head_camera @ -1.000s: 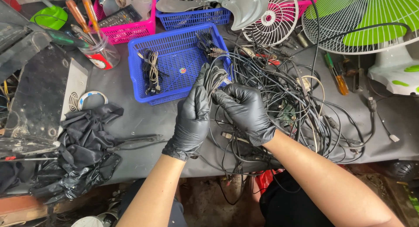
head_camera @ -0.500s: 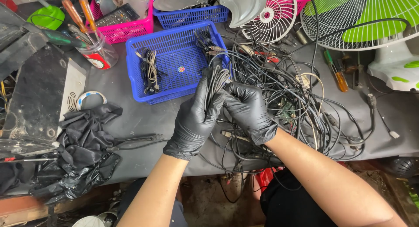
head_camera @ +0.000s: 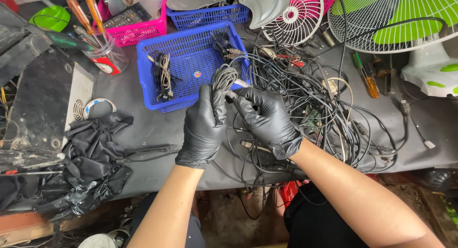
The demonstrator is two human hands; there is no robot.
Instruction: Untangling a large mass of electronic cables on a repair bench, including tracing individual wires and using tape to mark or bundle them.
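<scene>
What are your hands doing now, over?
Both hands gloved: left hand grips cable coil, right hand pinches its end. Blue basket just behind. Wire tangle crowds right side.

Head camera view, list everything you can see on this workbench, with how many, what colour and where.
coiled cable: one, grey, held in both hands at the large basket's right edge
cable tangle: one pile, mostly black, table centre to right
blue baskets: two, the large one centre with a few cable bundles, a smaller one behind it
pink basket: one, back left, holds a remote
jar of tools: one, clear, left of the large basket
tape roll: one, white, left
black plastic sheet: one, crumpled, front left
fans: two, small white-pink one at the back, large green one at right
screwdriver: one, orange handle, right
left hand: black glove, grips the coil
right hand: black glove, pinches the cable end
</scene>
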